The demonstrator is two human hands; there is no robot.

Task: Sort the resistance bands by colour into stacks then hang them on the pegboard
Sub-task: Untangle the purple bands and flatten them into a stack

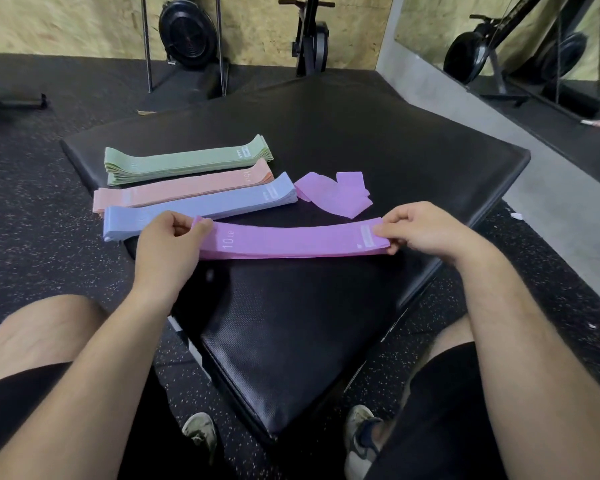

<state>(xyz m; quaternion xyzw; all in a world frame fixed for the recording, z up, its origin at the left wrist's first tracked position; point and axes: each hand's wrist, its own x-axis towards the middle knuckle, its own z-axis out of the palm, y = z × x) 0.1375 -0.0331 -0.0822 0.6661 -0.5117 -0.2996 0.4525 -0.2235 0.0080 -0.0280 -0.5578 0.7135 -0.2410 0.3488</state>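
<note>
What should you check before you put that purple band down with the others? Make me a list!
1. Both ends held: ok. The left hand and right hand each pinch an end of the purple band.
2. Band flat and straight: ok, only slightly bowed.
3. Green stack, pink stack and blue stack tidy: ok, side by side on the black mat.
4. Purple spot ready: not ok. The loose purple bands lie crumpled, not stacked.
5. Several bands in the grip or just one: cannot tell.
6. Pegboard nearby: cannot tell, none in view.
</note>
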